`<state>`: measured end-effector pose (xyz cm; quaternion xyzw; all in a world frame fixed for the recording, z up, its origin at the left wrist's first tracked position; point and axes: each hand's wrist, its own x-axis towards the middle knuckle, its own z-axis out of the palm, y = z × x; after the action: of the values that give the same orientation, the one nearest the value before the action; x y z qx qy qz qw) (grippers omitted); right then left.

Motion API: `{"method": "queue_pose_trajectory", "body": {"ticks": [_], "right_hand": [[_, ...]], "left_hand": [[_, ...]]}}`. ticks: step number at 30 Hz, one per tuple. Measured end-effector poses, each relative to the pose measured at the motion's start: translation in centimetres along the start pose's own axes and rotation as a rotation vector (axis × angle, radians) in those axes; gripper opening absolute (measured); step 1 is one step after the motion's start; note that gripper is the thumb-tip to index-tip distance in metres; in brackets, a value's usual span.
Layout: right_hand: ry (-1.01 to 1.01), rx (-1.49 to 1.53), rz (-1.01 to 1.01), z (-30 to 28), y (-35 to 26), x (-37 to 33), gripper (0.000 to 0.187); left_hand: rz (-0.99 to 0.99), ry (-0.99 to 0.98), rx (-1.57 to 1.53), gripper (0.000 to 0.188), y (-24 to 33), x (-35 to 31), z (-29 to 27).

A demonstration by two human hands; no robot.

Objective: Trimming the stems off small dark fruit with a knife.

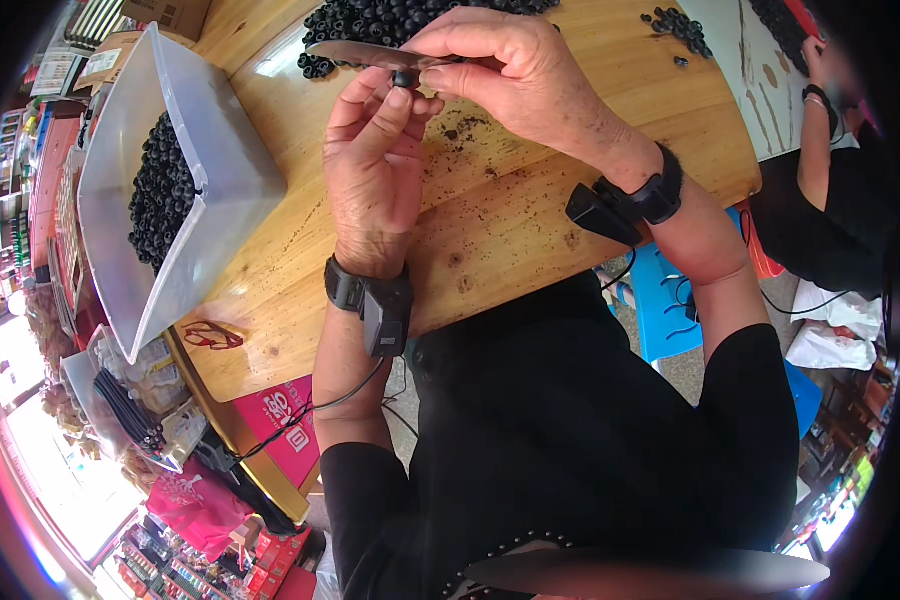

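Between the thumb and fingers of my left hand is pinched a small round black part, dark and smooth like rubber or plastic. My right hand grips a knife, its blade pointing left just above that part. The knife's handle is mostly hidden in my fingers. Whether the edge touches the part I cannot tell. Beyond both hands, at the far side of the wooden table, spreads a large pile of similar black parts.
A clear plastic bin on the left holds many black parts. Dark crumbs dot the tabletop; red-framed glasses lie near its left edge. A small cluster of parts lies far right. Another person's arm is at the right.
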<state>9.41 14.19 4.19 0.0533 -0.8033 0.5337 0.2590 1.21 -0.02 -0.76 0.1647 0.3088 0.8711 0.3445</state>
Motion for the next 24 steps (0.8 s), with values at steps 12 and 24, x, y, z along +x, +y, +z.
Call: {"method": "queue_pose_trajectory", "body": {"ticks": [12,24], "right_hand": [[0.061,-0.118,-0.591,-0.2,3.2,0.5,0.017],[0.042,0.022,-0.073,0.3,2.1,-0.1,0.019]], "left_hand": [[-0.022,0.015,-0.002,0.023,-0.1,0.3,-0.3],[-0.042,0.043,-0.023,0.022,-0.1,0.3,-0.2]]}}
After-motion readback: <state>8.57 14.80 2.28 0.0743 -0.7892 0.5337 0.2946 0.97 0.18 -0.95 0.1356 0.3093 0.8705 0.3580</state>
